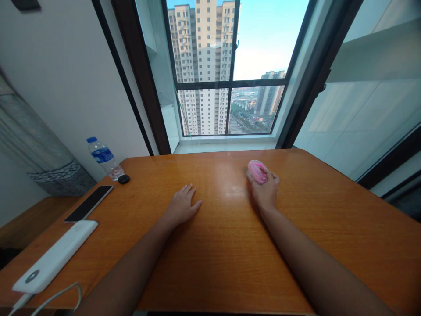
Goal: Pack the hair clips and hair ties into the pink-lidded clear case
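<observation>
My right hand (265, 189) is closed around a small pink container (258, 170) with a clear, see-through look, over the right-hand part of the wooden table (217, 263). Its fingers cover the container's right side, and what is inside cannot be made out. To the left, my left hand (183, 205) lies flat on the tabletop, fingers spread and thumb pointing right, with nothing in it. A wide stretch of tabletop separates the two hands.
Along the table's left side are a water bottle (104, 158) with a blue cap, a small round black object (124, 179), a dark-screened phone (89, 203) and a white power strip (55, 256) with a white cable (62, 292). Beyond the far edge is a window (230, 83).
</observation>
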The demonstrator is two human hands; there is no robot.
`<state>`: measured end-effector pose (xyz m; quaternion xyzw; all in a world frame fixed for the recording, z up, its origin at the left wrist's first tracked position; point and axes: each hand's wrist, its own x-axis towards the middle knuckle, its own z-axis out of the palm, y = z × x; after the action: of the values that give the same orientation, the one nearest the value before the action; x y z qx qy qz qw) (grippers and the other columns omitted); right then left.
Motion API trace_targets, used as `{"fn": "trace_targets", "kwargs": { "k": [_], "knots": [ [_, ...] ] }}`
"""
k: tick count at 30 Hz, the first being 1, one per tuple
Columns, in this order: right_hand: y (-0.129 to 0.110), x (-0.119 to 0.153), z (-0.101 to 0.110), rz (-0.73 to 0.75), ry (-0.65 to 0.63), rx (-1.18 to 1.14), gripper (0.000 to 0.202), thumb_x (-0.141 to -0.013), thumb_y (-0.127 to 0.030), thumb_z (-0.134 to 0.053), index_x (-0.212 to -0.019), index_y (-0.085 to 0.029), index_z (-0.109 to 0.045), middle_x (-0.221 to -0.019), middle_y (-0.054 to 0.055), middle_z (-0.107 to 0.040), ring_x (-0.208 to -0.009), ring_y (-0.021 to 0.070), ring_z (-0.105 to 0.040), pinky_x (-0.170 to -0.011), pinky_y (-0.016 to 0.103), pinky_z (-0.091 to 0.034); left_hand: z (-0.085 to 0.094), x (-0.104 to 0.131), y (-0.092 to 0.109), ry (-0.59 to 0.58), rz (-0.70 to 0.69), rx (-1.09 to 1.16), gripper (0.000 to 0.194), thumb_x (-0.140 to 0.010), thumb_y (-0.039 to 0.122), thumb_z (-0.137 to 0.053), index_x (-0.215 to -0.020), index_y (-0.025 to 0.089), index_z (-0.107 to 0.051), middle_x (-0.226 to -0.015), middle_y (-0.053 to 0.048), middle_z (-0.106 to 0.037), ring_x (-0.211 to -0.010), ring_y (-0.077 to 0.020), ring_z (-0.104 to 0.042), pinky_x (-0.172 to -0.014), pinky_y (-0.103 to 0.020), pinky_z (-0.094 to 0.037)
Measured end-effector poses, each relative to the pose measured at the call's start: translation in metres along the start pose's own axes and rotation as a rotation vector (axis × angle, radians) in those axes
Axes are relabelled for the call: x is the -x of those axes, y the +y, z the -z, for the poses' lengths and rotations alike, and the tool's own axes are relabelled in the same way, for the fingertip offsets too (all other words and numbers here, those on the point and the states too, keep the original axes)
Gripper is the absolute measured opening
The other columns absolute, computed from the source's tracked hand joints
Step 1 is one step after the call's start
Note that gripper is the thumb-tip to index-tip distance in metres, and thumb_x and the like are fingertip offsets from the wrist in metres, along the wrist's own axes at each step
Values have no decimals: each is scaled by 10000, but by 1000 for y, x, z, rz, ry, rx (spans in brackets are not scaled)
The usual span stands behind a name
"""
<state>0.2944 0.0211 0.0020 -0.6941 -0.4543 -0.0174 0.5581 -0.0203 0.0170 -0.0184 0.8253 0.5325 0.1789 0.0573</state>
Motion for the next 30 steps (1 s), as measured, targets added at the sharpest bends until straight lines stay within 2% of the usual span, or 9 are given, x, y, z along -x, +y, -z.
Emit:
{"fn": "trace_targets", "kwargs": {
  "k": [2, 4, 6, 10, 13, 15, 17, 20, 30],
  "knots": [
    [-14, 4, 5, 32, 75, 21, 522, -775, -361, -676, -1278, -257, -580, -1402, 171, -349, -1309, 396, -403, -1058, 645, -306, 1, 0, 0, -8, 1, -2, 640, -902, 563, -464, -1386, 145, -502, -1510, -164, -427, -1418, -322, -364, -1164, -487, -282],
    [-29, 9, 12, 154, 143, -23, 498, -792, -304, -667, -1273, -213, -578, -1472, 179, -264, -1391, 387, -306, -1120, 601, -257, 1, 0, 0, -17, 5, -3, 656, -902, 573, -454, -1389, 135, -499, -1511, -173, -421, -1420, -326, -359, -1166, -491, -277],
    [-42, 15, 17, 305, 94, -107, 403, -823, -233, -618, -1225, -207, -599, -1472, 156, -294, -1407, 342, -307, -1143, 543, -271, 2, 0, 1, -19, 4, -4, 663, -903, 579, -448, -1392, 133, -495, -1513, -176, -417, -1420, -327, -357, -1164, -491, -280],
    [-52, 35, 15, 541, -372, -177, 298, -875, -202, -546, -1157, -257, -626, -1375, 96, -487, -1327, 264, -445, -1132, 482, -336, 2, 1, 1, -9, -5, -2, 647, -903, 574, -454, -1387, 148, -499, -1510, -167, -425, -1416, -323, -367, -1162, -484, -284],
    [-49, 54, 7, 630, -742, -25, 450, -863, -317, -612, -1307, -263, -559, -1488, 112, -410, -1361, 292, -415, -1119, 513, -343, 2, 1, 1, -6, -5, 2, 651, -902, 572, -458, -1391, 144, -496, -1510, -165, -425, -1418, -323, -362, -1169, -484, -275],
    [-46, 63, 2, 658, -866, 138, 510, -886, -416, -584, -1359, -232, -534, -1498, 154, -411, -1409, 345, -339, -1143, 597, -238, 3, 1, 2, -20, 0, -15, 661, -907, 576, -446, -1405, 144, -482, -1519, -157, -415, -1426, -316, -349, -1174, -475, -269],
    [-45, 66, 1, 668, -953, 259, 550, -930, -483, -496, -1411, -216, -490, -1518, 165, -396, -1445, 361, -266, -1153, 616, -172, 4, 1, 4, -43, 12, -48, 672, -913, 580, -429, -1421, 142, -467, -1531, -148, -398, -1433, -305, -339, -1182, -455, -263],
    [-45, 65, 2, 674, -1012, 336, 585, -956, -531, -417, -1452, -223, -441, -1551, 146, -354, -1467, 347, -219, -1168, 590, -146, 7, 1, 6, -63, 28, -84, 684, -918, 581, -413, -1437, 137, -450, -1544, -138, -380, -1441, -294, -326, -1192, -436, -252],
    [-47, 62, 5, 685, -1022, 351, 594, -957, -544, -405, -1455, -222, -441, -1557, 137, -348, -1467, 340, -220, -1174, 569, -149, 10, 2, 8, -67, 17, -105, 686, -925, 584, -395, -1431, 127, -459, -1537, -138, -391, -1433, -290, -342, -1189, -422, -263]
  ]
}}
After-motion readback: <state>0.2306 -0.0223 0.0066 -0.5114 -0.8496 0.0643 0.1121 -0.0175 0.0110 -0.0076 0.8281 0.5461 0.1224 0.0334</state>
